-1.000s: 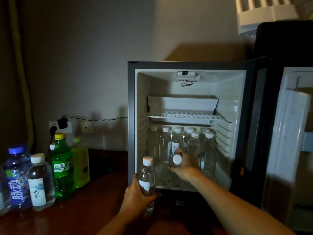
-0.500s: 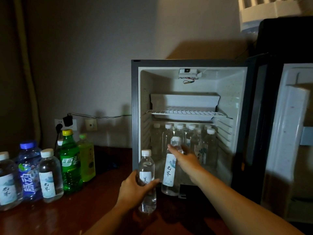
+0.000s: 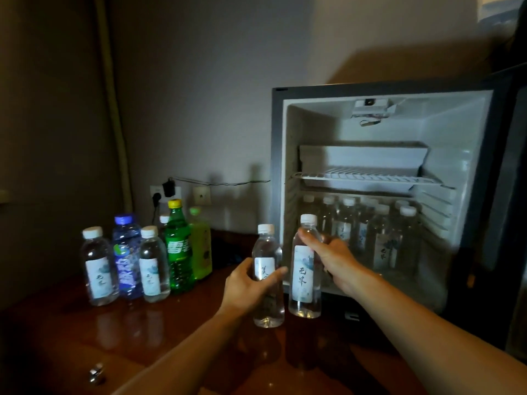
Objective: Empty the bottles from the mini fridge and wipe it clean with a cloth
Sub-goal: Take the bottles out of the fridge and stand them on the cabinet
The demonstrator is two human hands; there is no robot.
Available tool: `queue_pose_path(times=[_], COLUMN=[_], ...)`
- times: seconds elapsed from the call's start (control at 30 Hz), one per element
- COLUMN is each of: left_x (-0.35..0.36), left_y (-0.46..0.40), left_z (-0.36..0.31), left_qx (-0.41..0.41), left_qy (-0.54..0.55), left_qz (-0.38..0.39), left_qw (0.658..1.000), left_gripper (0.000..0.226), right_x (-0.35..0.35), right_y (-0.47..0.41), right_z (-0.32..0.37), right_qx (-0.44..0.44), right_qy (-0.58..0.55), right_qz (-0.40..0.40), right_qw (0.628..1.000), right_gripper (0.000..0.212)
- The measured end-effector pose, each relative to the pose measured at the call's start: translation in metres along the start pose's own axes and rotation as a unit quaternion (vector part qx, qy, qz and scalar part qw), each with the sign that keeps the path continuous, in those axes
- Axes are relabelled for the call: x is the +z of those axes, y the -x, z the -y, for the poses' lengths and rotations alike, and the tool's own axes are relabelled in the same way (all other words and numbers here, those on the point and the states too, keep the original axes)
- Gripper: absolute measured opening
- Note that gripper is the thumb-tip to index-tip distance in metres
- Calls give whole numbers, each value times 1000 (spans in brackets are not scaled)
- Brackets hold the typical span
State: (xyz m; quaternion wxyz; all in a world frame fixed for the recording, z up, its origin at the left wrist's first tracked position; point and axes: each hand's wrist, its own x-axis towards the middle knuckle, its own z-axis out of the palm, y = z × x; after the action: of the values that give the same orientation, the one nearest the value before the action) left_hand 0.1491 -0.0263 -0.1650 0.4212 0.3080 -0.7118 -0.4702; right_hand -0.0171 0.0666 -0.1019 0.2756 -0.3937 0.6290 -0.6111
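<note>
Two water bottles are in hand, both upright, long axes vertical, side by side just in front of the fridge's [image 3: 278, 166] left wall. The left hand [image 3: 245, 283] wraps the left bottle [image 3: 267, 277] at its label; the right hand [image 3: 332, 258] grips the right bottle [image 3: 304, 269] high, near the shoulder, from the fridge side. Neither bottle rests on the desk [image 3: 71, 337]; both hang above it.

The coming move likely turns on the cluster [image 3: 142, 258] of set-out bottles standing toward the desk's back-left: it lies to the left of both hands, and the left hand is nearer. The bare desk between cluster and fridge looks like the natural landing spot.

Inside the fridge, the wire shelf [image 3: 368, 178] carries nothing visible; below it a pack of water bottles [image 3: 379, 232] stands upright on the floor, so emptying seems well short of done. No cloth is in view.
</note>
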Motion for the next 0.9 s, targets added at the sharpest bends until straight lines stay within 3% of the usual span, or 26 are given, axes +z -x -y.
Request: queue_pose_path(times=[0.1,0.23,0.53,0.7,0.8,0.9], left_x=[-12,-31,-87,-110,-117,-118], left_y=[2,1,-1,-12,-28,-47], left_z=[4,13,34,45,43,40], left_qx=[-12,-9,-31,-34,12,80], left_qy=[-21,-89,-216,-260,-330,-415], left_qz=[-19,-52,-119,-158,-146,-112], left_qw=[1000,995,969,952,932,899], left_gripper=[72,56,59,67,78,90], right_x=[18,41,103,136,145,147], right_y=[0,-5,-29,-40,-47,-61], right_z=[-1,-6,-27,-38,-41,-44], right_qx=[-22,-43,-70,-133,-164,-185], right_qy=[6,13,78,112,142,188], right_qz=[28,57,65,73,79,84], right_qw=[999,997,992,982,973,961], right_gripper=[57,31,56,47,37,44])
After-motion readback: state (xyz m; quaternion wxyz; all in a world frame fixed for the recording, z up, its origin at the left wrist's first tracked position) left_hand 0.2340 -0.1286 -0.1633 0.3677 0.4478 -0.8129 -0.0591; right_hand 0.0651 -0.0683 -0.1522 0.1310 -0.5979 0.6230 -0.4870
